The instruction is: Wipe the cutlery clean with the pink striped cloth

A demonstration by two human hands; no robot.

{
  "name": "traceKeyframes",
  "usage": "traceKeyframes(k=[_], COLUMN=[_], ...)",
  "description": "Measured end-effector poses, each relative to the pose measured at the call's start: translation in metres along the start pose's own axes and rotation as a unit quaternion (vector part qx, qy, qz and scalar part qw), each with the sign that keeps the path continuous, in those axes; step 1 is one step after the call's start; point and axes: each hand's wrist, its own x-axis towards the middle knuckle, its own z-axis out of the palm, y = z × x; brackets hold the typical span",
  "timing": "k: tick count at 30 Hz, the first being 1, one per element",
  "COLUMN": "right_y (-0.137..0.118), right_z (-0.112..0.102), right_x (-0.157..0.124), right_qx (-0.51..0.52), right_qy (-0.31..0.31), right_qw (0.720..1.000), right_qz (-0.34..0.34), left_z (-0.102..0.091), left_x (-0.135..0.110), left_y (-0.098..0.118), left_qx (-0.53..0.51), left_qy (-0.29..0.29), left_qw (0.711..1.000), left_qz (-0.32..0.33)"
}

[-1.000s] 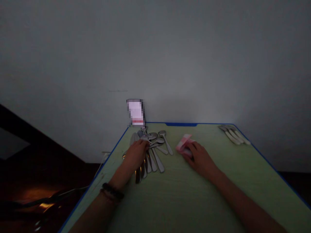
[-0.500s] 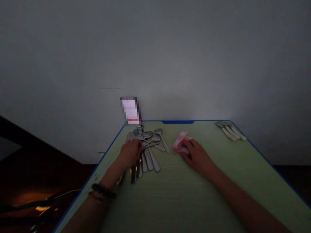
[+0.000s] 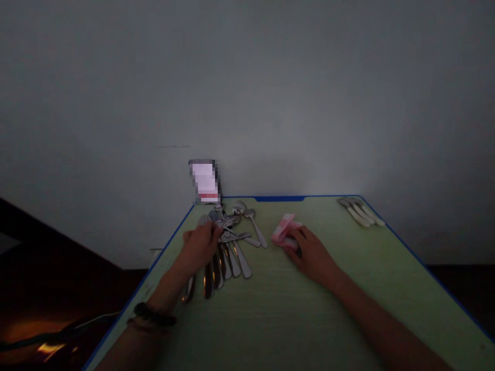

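A heap of several metal spoons [image 3: 232, 242] lies at the far left of a green table [image 3: 294, 309] with a blue rim. My left hand [image 3: 199, 246] rests on the heap's left side, its fingers curled over the spoon handles. My right hand [image 3: 309, 252] lies on the table near the middle, its fingers closed on a pink and white cloth [image 3: 283, 231]. A dark bracelet [image 3: 150, 314] sits on my left wrist.
A small group of white-handled utensils [image 3: 359, 211] lies at the table's far right corner. A blurred white card [image 3: 204, 181] stands against the grey wall behind the spoons. Left of the table the floor is dark, with a cable [image 3: 58, 337] and a warm glow.
My left hand has drawn back slightly toward me over the spoons, and some handles have shifted with it. My right hand stays on the cloth. The camera has drifted a little.
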Motion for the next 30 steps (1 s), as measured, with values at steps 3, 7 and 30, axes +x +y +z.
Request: traceKeyframes(k=[3, 7, 30], right_y=[0.000, 0.015, 0.048], right_z=[0.000, -0.008, -0.033], right_x=[0.001, 0.005, -0.001], right_qx=[-0.008, -0.036, 0.094], right_qy=[0.014, 0.024, 0.136], right_qw=[1.000, 0.997, 0.970], right_qz=[0.025, 0.060, 0.176], left_z=[-0.009, 0.004, 0.064], left_x=[-0.006, -0.022, -0.039], left_y=[0.009, 0.036, 0.109], left_qx=[-0.036, -0.109, -0.087], left_qy=[0.020, 0.031, -0.026], left_qw=[0.999, 0.990, 0.977], left_qz=[0.021, 0.083, 0.191])
